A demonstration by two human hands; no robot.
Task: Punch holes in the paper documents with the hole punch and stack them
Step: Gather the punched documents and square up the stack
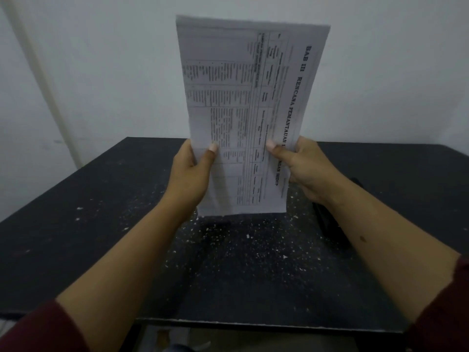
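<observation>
Dark desk (pixel 76 237) flecked with white paper bits, pale wall (pixel 101 72) behind. Printed paper documents (pixel 243 118) held upright above the desk, left hand (pixel 190 174) and right hand (pixel 307 168) gripping the lower side edges, fingers closed on them, thumbs in front. Black hole punch (pixel 330 224) lying just beneath the right forearm.

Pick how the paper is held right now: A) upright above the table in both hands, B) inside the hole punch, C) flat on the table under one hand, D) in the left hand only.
A: the paper stands upright, gripped near its lower end by the left hand and right hand, clear of the table.
</observation>
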